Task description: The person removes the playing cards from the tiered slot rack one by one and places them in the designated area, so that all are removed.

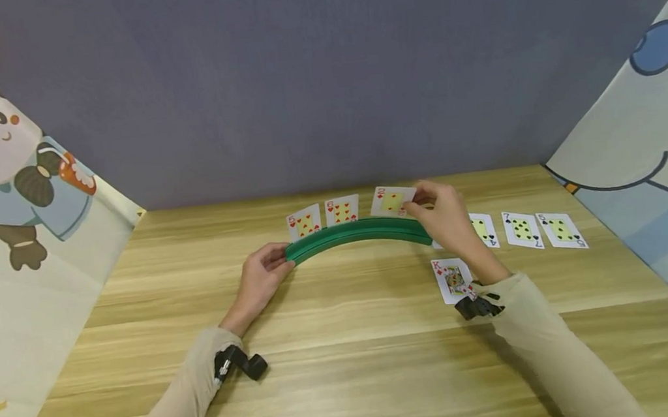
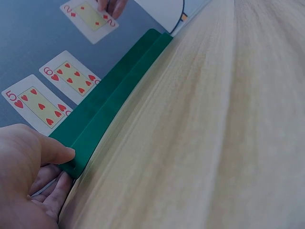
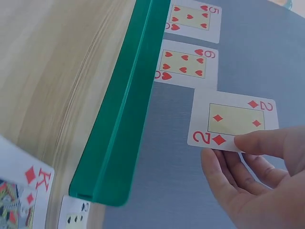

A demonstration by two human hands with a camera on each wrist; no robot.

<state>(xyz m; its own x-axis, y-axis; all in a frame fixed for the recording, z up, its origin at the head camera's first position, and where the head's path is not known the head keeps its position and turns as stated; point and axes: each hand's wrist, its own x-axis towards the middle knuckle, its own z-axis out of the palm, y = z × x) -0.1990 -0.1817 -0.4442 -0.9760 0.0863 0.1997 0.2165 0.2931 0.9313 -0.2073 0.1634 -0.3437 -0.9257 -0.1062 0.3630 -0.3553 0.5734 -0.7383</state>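
Note:
A curved green card holder point(image 1: 359, 231) stands on the table, bowed away from me. My left hand point(image 1: 262, 270) grips its left end, the thumb point(image 2: 64, 153) lying on the front face. In the holder stand the five of hearts point(image 1: 304, 223), near that hand, and the six of hearts point(image 1: 342, 210) to its right. My right hand point(image 1: 443, 216) pinches the two of diamonds point(image 3: 233, 119) by one edge between thumb and fingers. That card is face towards me, above the right half of the holder and apart from the six in the left wrist view.
Face up on the table at right lie the seven of spades point(image 1: 522, 229), the five of spades point(image 1: 561, 230) and another spade card point(image 1: 485, 229), partly behind my right hand. The king of diamonds point(image 1: 448, 278) lies nearer, partly under my right wrist. A dark grey wall point(image 1: 326, 104) rises behind.

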